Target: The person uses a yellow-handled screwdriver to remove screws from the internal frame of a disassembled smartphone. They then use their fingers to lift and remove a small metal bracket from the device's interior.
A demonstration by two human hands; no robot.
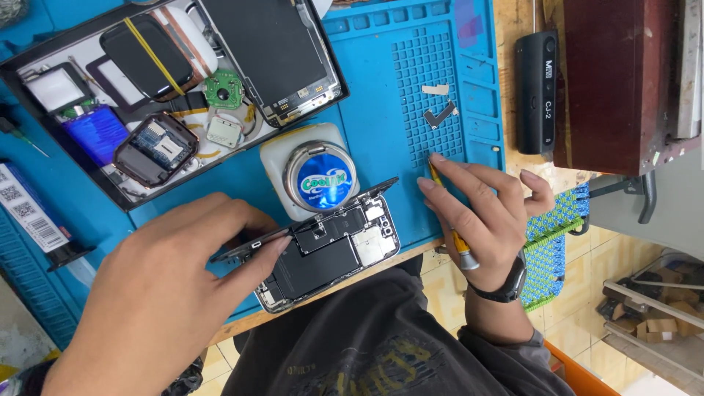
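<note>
In the lower middle of the frame an opened phone (334,253) is lying on the blue mat (381,110) at the near edge of the desk (513,29), its back half showing the black battery and metal shields. The left hand (172,293) is coming in from the lower left, and its fingers are pressing on the lifted screen panel (308,220), which is standing tilted up along the phone's upper edge; the hand is curled around that edge, not clenched.

The right hand (488,213) is sitting at the centre right, grasping a thin yellow screwdriver (449,220) between thumb and fingers. The tip is pointing up toward the ribbed part of the mat, where two small metal brackets (438,106) are lying well apart from the phone. A dark watch (506,282) is circling that wrist.

Just above the phone a white bottle with a shiny blue cap (319,176) is standing. A black tray (132,110) of spare parts is filling the upper left, and a dark bar-shaped tool (534,92) is lying at the upper right beside a red box (616,81).

Judging by this, the work is in the opening stage: the screen is being propped while the driver is working at the mat, apparently setting down or picking up a tiny screw. A steady left hand seems needed so the screen's cable is not strained.
</note>
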